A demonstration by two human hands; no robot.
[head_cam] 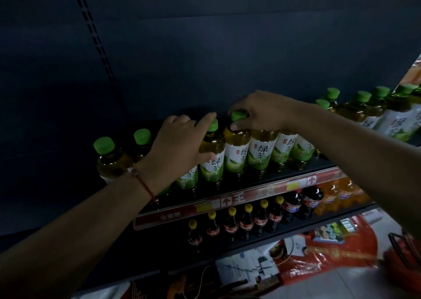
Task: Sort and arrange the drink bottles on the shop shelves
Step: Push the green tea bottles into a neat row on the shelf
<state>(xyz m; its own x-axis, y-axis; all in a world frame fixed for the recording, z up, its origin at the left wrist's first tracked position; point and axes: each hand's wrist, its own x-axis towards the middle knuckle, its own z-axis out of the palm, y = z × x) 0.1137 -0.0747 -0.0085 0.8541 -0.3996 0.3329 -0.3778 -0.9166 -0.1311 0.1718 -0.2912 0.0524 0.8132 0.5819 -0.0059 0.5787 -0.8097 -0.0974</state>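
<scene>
Because the light is dim and the wide lens bends the edges, the bottles at far right blur into one another and their labels are cut off by the frame. The left hand (180,144) covers much of one green tea bottle (211,155), its thumb and fingers wrapped round the bottle's shoulder. The right hand (262,112) pinches the green cap of the neighbouring green tea bottle (237,148). Both stand upright in the front row on the dark upper shelf (303,169), whose red price strip (227,202) is too smeared to read. Behind rises a dark back panel (205,37) with a slotted upright. On the shelf below stand yellow-capped cola bottles (246,221), then orange soda bottles (339,191). Red packaging (330,255) lies beneath, indistinct.
</scene>
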